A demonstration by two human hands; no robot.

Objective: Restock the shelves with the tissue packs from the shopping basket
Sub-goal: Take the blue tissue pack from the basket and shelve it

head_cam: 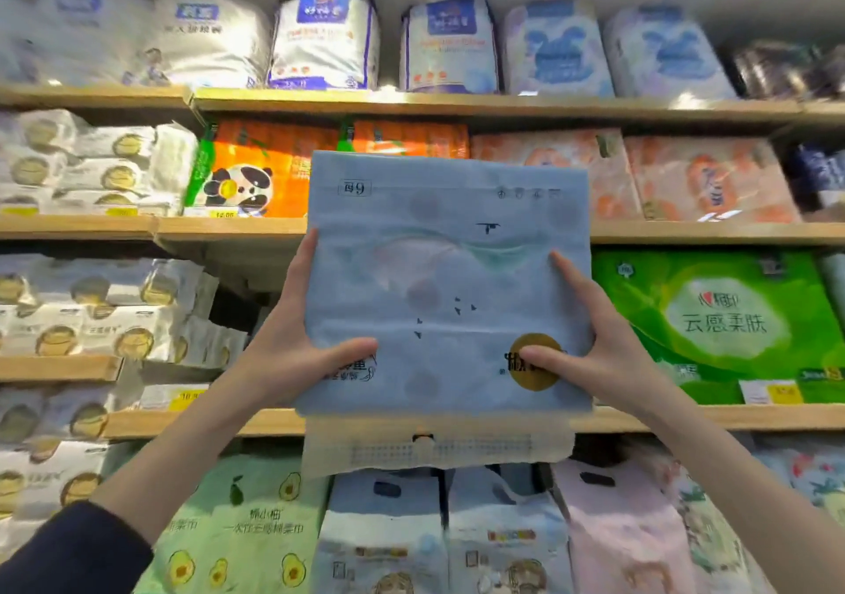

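A large pale blue tissue pack (446, 273) is held up in front of the wooden shelves (457, 102), upside down, with its white handle flap hanging at the bottom. My left hand (297, 342) grips its lower left edge, thumb on the front. My right hand (594, 346) grips its lower right edge, thumb on the gold round label. The pack covers the middle shelf bay between the orange panda packs (247, 173) and the green pack (718, 319). The shopping basket is out of view.
Shelves full of tissue packs fill the view: white and blue bags on top, peach packs (699, 177) at right, white packs with gold circles (82, 168) at left. Below stand an avocado-print green pack (237, 525), blue packs and a pink pack (622, 534).
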